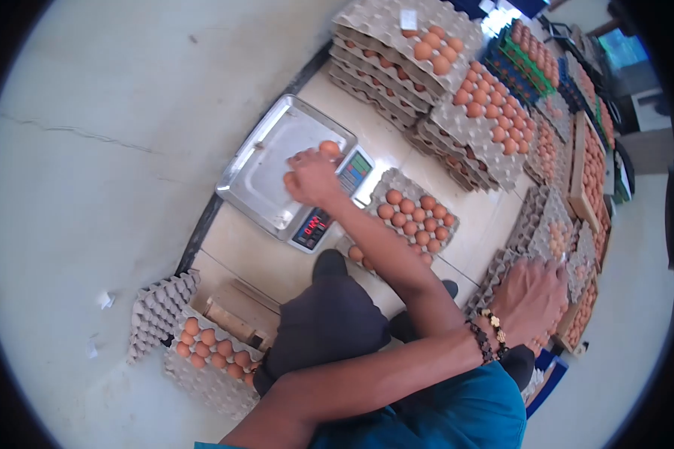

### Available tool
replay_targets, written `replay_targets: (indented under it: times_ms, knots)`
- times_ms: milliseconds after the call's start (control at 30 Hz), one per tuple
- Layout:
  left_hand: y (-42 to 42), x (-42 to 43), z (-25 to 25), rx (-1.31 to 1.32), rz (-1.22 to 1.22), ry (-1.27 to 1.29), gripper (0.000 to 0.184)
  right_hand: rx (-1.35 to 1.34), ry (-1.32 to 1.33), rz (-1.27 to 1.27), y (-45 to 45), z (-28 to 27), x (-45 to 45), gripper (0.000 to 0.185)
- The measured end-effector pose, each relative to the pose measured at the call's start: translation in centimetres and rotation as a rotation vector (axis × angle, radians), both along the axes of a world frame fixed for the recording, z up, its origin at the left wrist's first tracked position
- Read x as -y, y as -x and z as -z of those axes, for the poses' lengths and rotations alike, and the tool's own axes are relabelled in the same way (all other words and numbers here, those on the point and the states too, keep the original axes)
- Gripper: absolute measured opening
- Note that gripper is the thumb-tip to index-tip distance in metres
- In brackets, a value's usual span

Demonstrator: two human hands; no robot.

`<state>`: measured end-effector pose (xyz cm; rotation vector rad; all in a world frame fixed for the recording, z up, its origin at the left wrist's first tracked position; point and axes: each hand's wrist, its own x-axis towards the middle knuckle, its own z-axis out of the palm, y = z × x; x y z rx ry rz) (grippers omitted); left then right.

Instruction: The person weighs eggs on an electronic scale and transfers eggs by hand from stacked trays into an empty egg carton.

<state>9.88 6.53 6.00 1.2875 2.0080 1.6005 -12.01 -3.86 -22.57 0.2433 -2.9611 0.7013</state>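
My right hand (pixel 312 177) is over the metal pan (pixel 258 161) of a digital scale with a red lit display (pixel 312 226). Its fingers curl round a brown egg (pixel 290 180), partly hidden by them. Another brown egg (pixel 329 148) lies at the hand's upper edge. My left arm crosses in front of the right one. My left hand (pixel 530 298), with bracelets at the wrist, is bent over egg trays at the right; what its fingers hold is hidden. Between the hands, a grey carton tray (pixel 395 182) of brown eggs sits on the tiles.
Tall stacks of egg trays (pixel 378 78) stand beyond the scale. A wooden crate (pixel 579 165) of eggs is at the right. At lower left are an egg-filled tray (pixel 202 382) and empty nested trays (pixel 157 307). My knee (pixel 329 322) is near the scale.
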Motion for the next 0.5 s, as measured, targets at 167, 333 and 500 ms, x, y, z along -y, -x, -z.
replay_targets:
  times_ms: [167,333,500]
  knots:
    - [0.1,0.1,-0.4,-0.017,0.043,-0.023,0.014,-0.039,-0.035,-0.049,-2.7,2.8,1.8,0.048]
    - [0.3,0.3,-0.3,-0.038,0.090,0.008,0.013,-0.108,0.621,0.431,-5.5,0.1,1.0,0.045]
    - [0.2,0.3,-0.2,-0.039,0.077,0.010,0.011,-0.204,0.704,1.082,-11.6,0.9,-7.6,0.038]
